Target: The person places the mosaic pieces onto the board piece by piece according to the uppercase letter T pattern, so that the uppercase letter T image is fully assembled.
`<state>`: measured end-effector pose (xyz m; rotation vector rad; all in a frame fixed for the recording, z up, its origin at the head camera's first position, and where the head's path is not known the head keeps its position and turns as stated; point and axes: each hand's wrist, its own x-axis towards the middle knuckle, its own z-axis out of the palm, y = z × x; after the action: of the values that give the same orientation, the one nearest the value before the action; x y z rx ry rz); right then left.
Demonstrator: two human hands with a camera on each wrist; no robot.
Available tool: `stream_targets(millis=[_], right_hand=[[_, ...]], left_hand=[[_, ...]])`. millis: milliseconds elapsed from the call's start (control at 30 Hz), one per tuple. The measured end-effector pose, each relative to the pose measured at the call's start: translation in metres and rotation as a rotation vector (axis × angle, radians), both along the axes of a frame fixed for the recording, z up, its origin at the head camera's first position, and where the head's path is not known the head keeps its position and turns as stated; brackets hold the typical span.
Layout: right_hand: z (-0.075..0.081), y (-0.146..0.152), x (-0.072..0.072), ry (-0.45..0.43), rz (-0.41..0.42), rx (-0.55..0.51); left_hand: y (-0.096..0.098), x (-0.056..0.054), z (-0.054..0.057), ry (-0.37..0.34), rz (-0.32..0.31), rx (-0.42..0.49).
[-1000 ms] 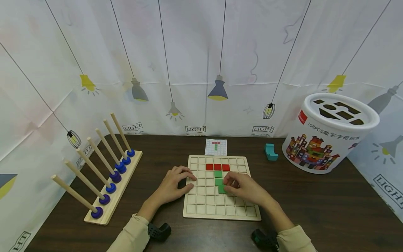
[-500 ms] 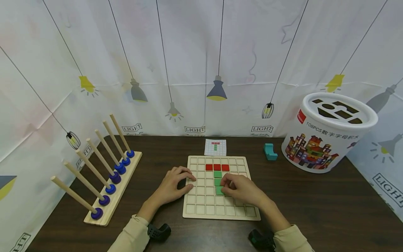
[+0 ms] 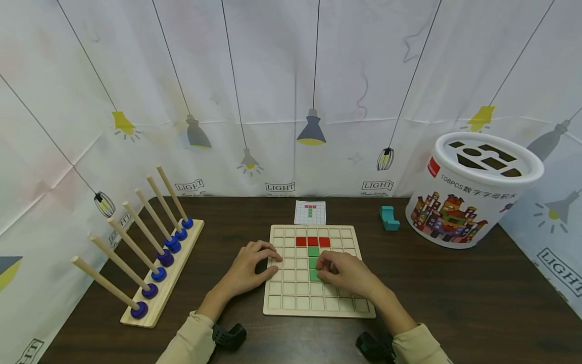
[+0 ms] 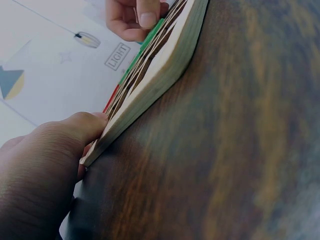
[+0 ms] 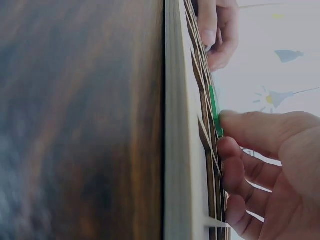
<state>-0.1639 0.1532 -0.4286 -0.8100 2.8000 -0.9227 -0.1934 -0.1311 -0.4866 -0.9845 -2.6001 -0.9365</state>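
Observation:
A pale wooden grid board (image 3: 282,304) lies on the dark table, with red square tiles (image 3: 312,241) in a row and green square tiles (image 3: 313,251) in a column below the middle one. My right hand (image 3: 347,275) pinches the right side of the lowest green tile (image 3: 313,275), thumb and forefinger at its edge and the other fingers curled. That tile sits in its cell, partly covered by the fingertips; the right wrist view shows the thumb against the green tile (image 5: 215,107). My left hand (image 3: 250,268), loosely spread, rests its thumb (image 4: 92,122) and fingertips on the board's left edge.
Behind the board lies a pattern card (image 3: 310,213) with a red and green T. A rack of wooden pegs (image 3: 170,290) with blue rings stands at left. To the right are a teal block (image 3: 389,219) and a large white tub (image 3: 464,202).
The lowest green tile, earlier askew over the grid, now lies square in its cell below the others. My right hand has shifted slightly left; the left hand stays on the board's edge.

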Motion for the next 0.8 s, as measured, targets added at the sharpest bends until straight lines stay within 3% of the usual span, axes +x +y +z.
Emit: stream_targets(millis=[433,600,800], right_hand=[[0.001,-0.003,0.001,0.015,0.016,-0.003],[0.004,-0.001,0.003,-0.045,-0.004,-0.016],[0.007,0.008,0.002,-0.043,0.002,-0.037]], left_hand=[[-0.003,0.001,0.000,-0.009,0.001,-0.002],[-0.003,0.001,0.000,-0.004,0.001,0.006],[-0.004,0.002,0.002,-0.053,0.041,0.062]])
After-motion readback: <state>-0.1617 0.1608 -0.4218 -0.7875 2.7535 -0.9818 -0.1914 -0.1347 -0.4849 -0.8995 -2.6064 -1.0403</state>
